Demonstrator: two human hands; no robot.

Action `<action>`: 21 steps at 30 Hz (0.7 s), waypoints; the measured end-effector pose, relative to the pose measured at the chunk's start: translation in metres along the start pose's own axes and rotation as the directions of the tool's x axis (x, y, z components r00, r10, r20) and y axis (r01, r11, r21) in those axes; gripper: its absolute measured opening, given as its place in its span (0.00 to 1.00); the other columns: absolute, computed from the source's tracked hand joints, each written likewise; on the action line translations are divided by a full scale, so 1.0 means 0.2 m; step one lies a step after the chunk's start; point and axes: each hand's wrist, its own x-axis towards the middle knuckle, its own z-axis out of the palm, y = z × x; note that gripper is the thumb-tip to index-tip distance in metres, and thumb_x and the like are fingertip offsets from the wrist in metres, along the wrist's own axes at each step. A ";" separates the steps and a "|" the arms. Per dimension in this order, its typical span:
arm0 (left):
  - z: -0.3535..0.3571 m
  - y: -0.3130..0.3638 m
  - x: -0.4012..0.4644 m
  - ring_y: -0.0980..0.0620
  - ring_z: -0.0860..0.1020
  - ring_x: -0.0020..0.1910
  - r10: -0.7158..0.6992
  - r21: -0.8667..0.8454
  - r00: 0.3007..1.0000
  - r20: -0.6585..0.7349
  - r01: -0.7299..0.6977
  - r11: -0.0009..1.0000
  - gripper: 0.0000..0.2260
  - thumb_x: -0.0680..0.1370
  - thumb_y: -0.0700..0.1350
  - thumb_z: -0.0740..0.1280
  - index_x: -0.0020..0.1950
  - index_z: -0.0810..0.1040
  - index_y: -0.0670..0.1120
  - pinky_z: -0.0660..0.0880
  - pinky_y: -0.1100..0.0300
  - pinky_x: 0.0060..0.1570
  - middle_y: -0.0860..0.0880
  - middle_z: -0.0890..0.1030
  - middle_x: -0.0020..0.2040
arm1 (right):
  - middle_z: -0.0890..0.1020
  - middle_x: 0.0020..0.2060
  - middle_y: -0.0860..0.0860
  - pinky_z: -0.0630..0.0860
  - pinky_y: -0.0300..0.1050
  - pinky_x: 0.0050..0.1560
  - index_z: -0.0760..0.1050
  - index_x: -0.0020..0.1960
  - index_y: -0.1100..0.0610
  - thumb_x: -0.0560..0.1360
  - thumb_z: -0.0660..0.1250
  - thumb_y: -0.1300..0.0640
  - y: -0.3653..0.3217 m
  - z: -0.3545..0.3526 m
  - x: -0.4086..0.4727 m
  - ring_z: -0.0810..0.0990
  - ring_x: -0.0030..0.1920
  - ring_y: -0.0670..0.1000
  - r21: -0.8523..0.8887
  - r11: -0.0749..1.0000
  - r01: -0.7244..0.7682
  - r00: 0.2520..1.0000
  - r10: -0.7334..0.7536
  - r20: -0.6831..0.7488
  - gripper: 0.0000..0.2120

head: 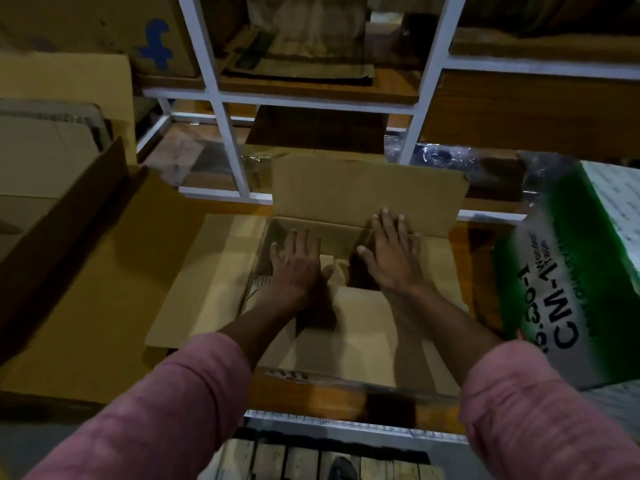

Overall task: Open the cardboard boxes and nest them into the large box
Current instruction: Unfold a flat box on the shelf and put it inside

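Observation:
An open brown cardboard box (367, 188) lies in front of me with its far flap standing up and its left flap (204, 275) spread flat. Both my hands are inside it. My left hand (296, 263) presses flat, fingers spread, on the inner left part of the box. My right hand (391, 251) presses flat with straight fingers against the inner right flap near the far wall. A larger open cardboard box (86, 271) lies to the left, its flap raised.
A green and white carton (568, 271) marked CM-1 stands at the right. A white metal rack (221, 109) with stacked cardboard rises behind. More boxes (45, 150) stand at the far left. A wooden pallet (294, 459) shows below.

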 end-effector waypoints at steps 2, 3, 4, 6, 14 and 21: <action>0.02 0.04 0.11 0.40 0.49 0.81 0.015 0.003 1.000 -0.018 -0.015 1.000 0.34 0.82 0.61 0.58 0.82 0.53 0.47 0.50 0.31 0.76 0.42 0.51 0.83 | 0.43 0.83 0.49 0.45 0.70 0.77 0.47 0.83 0.51 0.83 0.54 0.40 0.03 0.02 0.09 0.39 0.81 0.59 -0.035 0.999 -0.006 0.999 0.007 0.035 0.34; 0.02 0.06 0.16 0.39 0.48 0.81 0.025 -0.002 0.999 -0.022 -0.025 1.000 0.34 0.82 0.61 0.59 0.82 0.53 0.47 0.50 0.30 0.75 0.42 0.50 0.83 | 0.44 0.83 0.49 0.44 0.70 0.76 0.47 0.83 0.51 0.83 0.54 0.40 0.05 0.03 0.13 0.40 0.81 0.59 -0.034 0.999 -0.011 0.998 0.013 0.064 0.34; 0.03 0.08 0.20 0.39 0.47 0.81 0.033 -0.014 0.999 -0.016 -0.033 0.999 0.35 0.81 0.62 0.59 0.82 0.53 0.47 0.50 0.30 0.74 0.43 0.49 0.83 | 0.45 0.83 0.49 0.43 0.71 0.76 0.47 0.83 0.51 0.83 0.55 0.40 0.06 0.04 0.17 0.41 0.82 0.59 -0.025 1.000 -0.017 0.995 0.019 0.093 0.34; 0.05 0.10 0.28 0.39 0.46 0.81 0.031 -0.041 0.999 0.021 -0.030 0.999 0.36 0.81 0.63 0.60 0.82 0.51 0.48 0.49 0.29 0.73 0.45 0.48 0.83 | 0.50 0.82 0.49 0.43 0.71 0.76 0.49 0.82 0.51 0.83 0.58 0.43 0.09 0.04 0.23 0.45 0.81 0.59 -0.015 1.000 -0.027 0.990 0.029 0.137 0.33; 0.15 0.09 0.30 0.41 0.38 0.81 0.027 -0.081 0.991 0.129 -0.016 0.997 0.35 0.82 0.64 0.56 0.83 0.45 0.53 0.43 0.28 0.73 0.50 0.38 0.83 | 0.69 0.73 0.49 0.51 0.69 0.71 0.65 0.73 0.48 0.81 0.62 0.52 0.13 0.13 0.26 0.63 0.71 0.60 -0.021 1.000 -0.004 1.000 0.004 0.001 0.22; 0.07 0.05 0.27 0.37 0.58 0.77 0.038 -0.023 0.988 0.151 -0.035 0.999 0.30 0.82 0.58 0.62 0.80 0.56 0.52 0.63 0.33 0.70 0.46 0.51 0.82 | 0.56 0.80 0.51 0.45 0.70 0.75 0.54 0.80 0.49 0.79 0.65 0.48 0.11 0.08 0.25 0.51 0.79 0.60 -0.079 0.997 0.025 0.990 -0.014 0.140 0.34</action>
